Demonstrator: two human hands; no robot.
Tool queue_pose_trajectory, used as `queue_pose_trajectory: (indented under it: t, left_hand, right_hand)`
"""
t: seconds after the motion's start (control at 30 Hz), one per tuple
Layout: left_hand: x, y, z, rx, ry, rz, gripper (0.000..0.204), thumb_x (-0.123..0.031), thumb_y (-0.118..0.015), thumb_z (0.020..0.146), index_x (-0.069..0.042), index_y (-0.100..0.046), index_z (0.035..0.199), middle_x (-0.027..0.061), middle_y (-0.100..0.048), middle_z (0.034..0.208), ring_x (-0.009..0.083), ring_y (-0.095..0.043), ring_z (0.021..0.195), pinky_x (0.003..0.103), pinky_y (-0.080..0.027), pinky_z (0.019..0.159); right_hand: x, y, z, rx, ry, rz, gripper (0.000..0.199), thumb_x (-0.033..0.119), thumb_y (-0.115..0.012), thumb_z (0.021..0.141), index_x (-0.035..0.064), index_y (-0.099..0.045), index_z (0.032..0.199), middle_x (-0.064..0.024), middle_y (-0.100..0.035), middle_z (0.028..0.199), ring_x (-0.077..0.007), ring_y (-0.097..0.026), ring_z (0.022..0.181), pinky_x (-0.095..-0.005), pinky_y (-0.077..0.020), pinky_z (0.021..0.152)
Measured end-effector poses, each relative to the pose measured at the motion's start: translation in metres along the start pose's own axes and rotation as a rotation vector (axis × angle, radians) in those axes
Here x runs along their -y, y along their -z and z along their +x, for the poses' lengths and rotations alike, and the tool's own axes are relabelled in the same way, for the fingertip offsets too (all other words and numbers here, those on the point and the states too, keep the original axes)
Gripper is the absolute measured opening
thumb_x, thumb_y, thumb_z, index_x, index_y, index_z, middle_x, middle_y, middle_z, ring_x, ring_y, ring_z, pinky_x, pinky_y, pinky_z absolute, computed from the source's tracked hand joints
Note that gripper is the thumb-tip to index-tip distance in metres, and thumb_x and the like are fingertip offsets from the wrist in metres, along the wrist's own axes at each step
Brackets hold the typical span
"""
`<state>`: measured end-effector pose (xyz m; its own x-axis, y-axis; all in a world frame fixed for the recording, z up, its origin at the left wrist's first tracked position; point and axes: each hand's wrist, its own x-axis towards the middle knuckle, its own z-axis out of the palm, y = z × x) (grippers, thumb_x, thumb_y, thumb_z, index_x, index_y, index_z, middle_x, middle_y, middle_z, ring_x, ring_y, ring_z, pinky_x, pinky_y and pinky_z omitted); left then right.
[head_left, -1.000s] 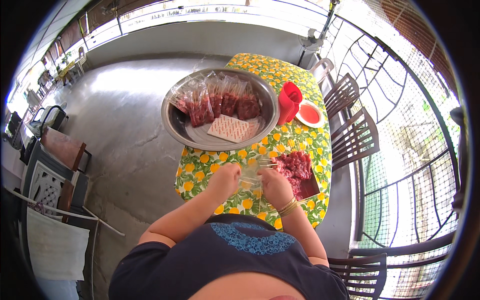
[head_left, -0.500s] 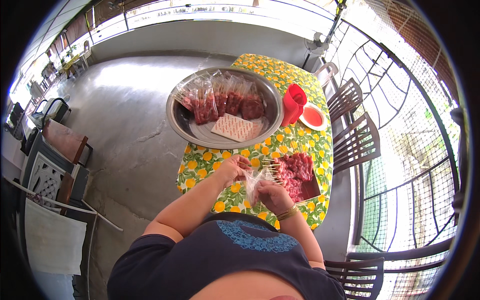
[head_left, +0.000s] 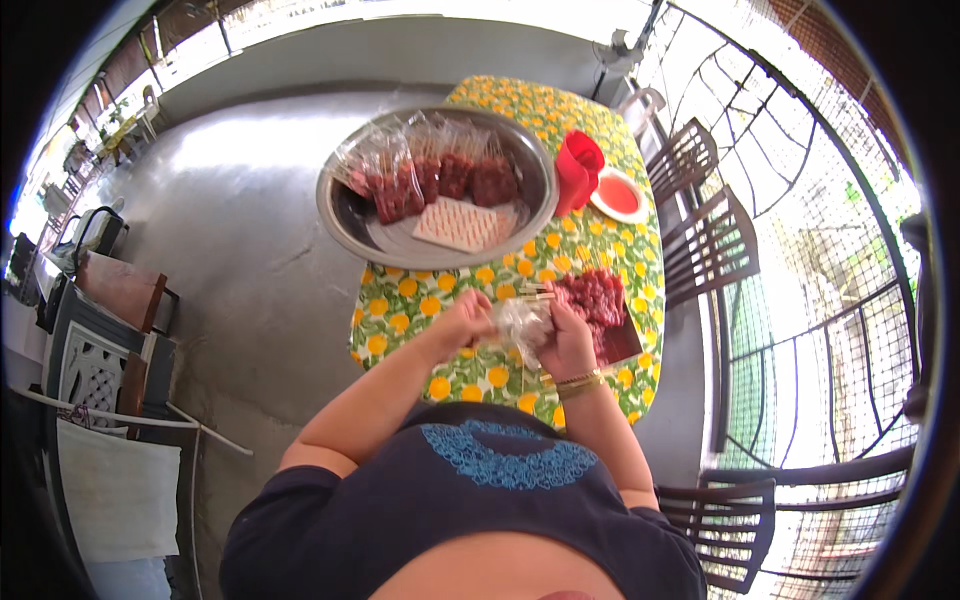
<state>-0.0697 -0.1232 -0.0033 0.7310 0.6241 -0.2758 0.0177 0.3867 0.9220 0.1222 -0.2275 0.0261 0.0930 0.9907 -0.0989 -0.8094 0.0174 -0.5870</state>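
A clear plastic bag [head_left: 522, 325] is stretched between my two hands over the near part of the table. My left hand [head_left: 462, 320] is closed, its fingertips pinching the bag's left edge, slightly blurred. My right hand [head_left: 568, 345], with bracelets at the wrist, grips the bag's right side. Just beyond the right hand, raw meat skewers [head_left: 597, 303] lie piled in a dark red tray [head_left: 624, 345], some of their sticks pointing left toward the bag. Whether any stick is inside the bag, I cannot tell.
Farther off, a large metal basin [head_left: 335, 232] holds several bagged meat skewers [head_left: 400, 192] and a white packet with red print [head_left: 462, 224]. Right of it stand a red container [head_left: 578, 172] and a saucer of red liquid [head_left: 620, 196]. Slatted chairs [head_left: 712, 245] line the table's right side.
The bag has shifted right and bunched up. My right hand has moved up and turned more upright beside the tray; my left hand has moved slightly left. The whole view has tilted a little.
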Motion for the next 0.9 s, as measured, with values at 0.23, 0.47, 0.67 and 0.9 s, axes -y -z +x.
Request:
queue_pose_trajectory:
  t: [0.23, 0.47, 0.67, 0.9]
  left_hand:
    - [-0.012, -0.016, 0.006, -0.654, -0.834, 0.648, 0.022, -0.006, -0.066, 0.090, -0.005, -0.051, 0.106, 0.0101, -0.056, 0.097, 0.0229, -0.060, 0.080, 0.036, -0.051, 0.070]
    - [0.009, -0.027, -0.030, -0.205, -1.142, 1.306, 0.031, 0.003, -0.067, 0.077, -0.006, -0.053, 0.103, 0.0120, -0.059, 0.114, 0.0355, -0.057, 0.105, 0.045, -0.050, 0.089]
    - [-0.009, -0.017, -0.021, -0.421, -1.048, 1.319, 0.025, 0.001, -0.067, 0.080, -0.006, -0.067, 0.105, 0.0143, -0.060, 0.130, 0.0349, -0.057, 0.108, 0.042, -0.051, 0.093]
    - [0.004, -0.020, -0.020, -0.265, -0.936, 1.345, 0.034, 0.002, -0.066, 0.081, -0.003, -0.071, 0.114, 0.0146, -0.060, 0.134, 0.0354, -0.058, 0.111, 0.042, -0.050, 0.096]
  right_hand:
    - [-0.045, -0.011, -0.004, -0.285, 0.348, -1.095, 0.034, 0.011, -0.078, 0.084, 0.0050, -0.051, 0.104, 0.0021, -0.045, 0.080, -0.0070, -0.043, 0.070, -0.0255, -0.0398, 0.060]
    - [-0.005, 0.014, 0.018, -0.486, 0.931, -1.322, 0.024, 0.007, -0.067, 0.092, 0.0007, -0.058, 0.113, -0.0074, -0.054, 0.098, -0.0147, -0.051, 0.077, -0.0289, -0.0471, 0.072]
    - [-0.006, 0.012, 0.008, -0.091, 0.979, -1.748, 0.027, 0.003, -0.063, 0.090, 0.0013, -0.057, 0.116, -0.0171, -0.058, 0.107, -0.0331, -0.060, 0.094, -0.0421, -0.0514, 0.084]
    - [-0.040, 0.011, -0.020, 0.275, 1.132, -1.781, 0.041, 0.003, -0.066, 0.079, 0.0023, -0.055, 0.118, -0.0140, -0.060, 0.110, -0.0337, -0.060, 0.104, -0.0460, -0.0506, 0.094]
